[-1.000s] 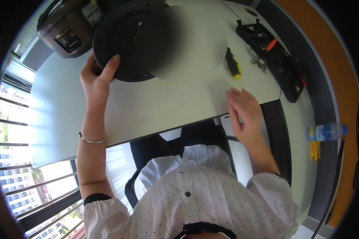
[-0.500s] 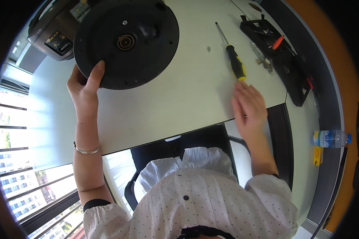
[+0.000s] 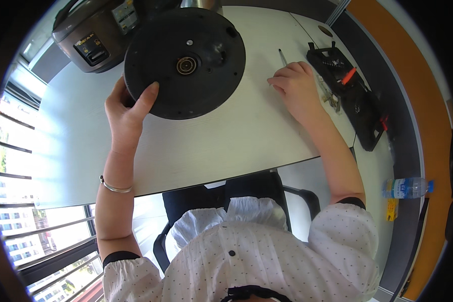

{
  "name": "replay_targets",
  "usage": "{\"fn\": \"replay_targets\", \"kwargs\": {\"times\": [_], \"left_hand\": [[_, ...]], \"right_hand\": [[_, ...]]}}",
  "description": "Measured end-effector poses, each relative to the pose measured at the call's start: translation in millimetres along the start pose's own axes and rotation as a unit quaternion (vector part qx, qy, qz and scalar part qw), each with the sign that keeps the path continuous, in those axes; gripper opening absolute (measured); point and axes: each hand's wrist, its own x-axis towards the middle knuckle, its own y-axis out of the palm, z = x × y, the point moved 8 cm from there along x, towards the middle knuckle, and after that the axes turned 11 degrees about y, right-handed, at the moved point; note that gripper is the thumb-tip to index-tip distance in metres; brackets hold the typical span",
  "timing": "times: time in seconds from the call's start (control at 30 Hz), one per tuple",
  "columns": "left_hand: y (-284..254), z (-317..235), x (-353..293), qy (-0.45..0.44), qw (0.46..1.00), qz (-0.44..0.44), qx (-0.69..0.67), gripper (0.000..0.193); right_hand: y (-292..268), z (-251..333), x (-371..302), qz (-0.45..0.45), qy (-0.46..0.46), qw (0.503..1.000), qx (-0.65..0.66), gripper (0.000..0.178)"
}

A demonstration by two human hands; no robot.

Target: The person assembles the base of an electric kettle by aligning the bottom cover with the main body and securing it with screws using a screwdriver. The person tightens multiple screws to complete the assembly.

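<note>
White table carried black round base; left hand fingers gripped its edge. Right hand fingers curled over screwdriver, w/ black tool tray adjacent; rice cooker behind.

- Near part of the surface lies free between both arms.
- Black round base and cooker block far left.
- Black tool tray blocks the right.

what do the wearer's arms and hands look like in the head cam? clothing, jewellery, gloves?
Both hands are bare, no gloves: left hand, right hand. A thin silver bangle circles the left wrist; the right wrist shows none. Forearms are uncovered. Short puffed white sleeves with small dark dots end in dark cuff bands above the elbows.
</note>
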Motion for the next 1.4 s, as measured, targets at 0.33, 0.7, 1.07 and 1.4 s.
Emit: {"fn": "replay_targets", "kwargs": {"times": [0.33,0.7,1.07,1.4], "left_hand": [[2.7,-1.3,0.4,0.013,0.998,0.013,-0.052,0.077],[2.7,3.1,1.7,0.009,0.999,0.02,-0.039,0.083],[2.6,2.4,2.4,0.02,0.999,0.017,-0.033,0.084],[2.6,1.6,2.2,0.029,0.999,0.009,-0.041,0.084]], "right_hand": [[28.2,-8.7,8.4,0.074,-0.008,0.995,-0.062,0.012],[28.6,-12.1,4.0,0.1,0.016,0.992,-0.071,0.005],[22.7,-14.1,-1.3,0.08,0.048,0.994,-0.061,0.006],[-13.5,-16.1,-4.3,-0.037,0.065,0.993,0.091,0.011]]}}
